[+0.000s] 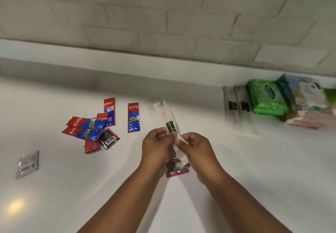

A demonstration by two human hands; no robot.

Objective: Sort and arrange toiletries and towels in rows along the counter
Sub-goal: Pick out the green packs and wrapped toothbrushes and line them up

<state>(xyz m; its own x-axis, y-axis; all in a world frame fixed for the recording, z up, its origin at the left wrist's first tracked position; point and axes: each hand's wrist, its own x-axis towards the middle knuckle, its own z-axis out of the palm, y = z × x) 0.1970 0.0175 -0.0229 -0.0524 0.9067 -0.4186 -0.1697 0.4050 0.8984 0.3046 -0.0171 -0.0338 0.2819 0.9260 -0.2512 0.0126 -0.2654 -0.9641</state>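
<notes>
Left hand (156, 141) and right hand (195, 145) at frame centre, each grip pinching one clear toothbrush packet (168, 118) above the table (236, 160).

Motion-smeared: clear wrapped packet (168, 119) pinched between left hand (156, 144) and right hand (195, 148), contents unreadable beyond a dark label and a pinkish patch. Partly covered by both hands: dark sachet with pink edge (177, 169) just below the fingers. Blurred far right of the hands: two clear packets (238, 108), green pack (266, 97), patterned packs (307, 101) cut off by the right edge. Too small to read, far left of the hands: silver sachet (27, 164)
</notes>
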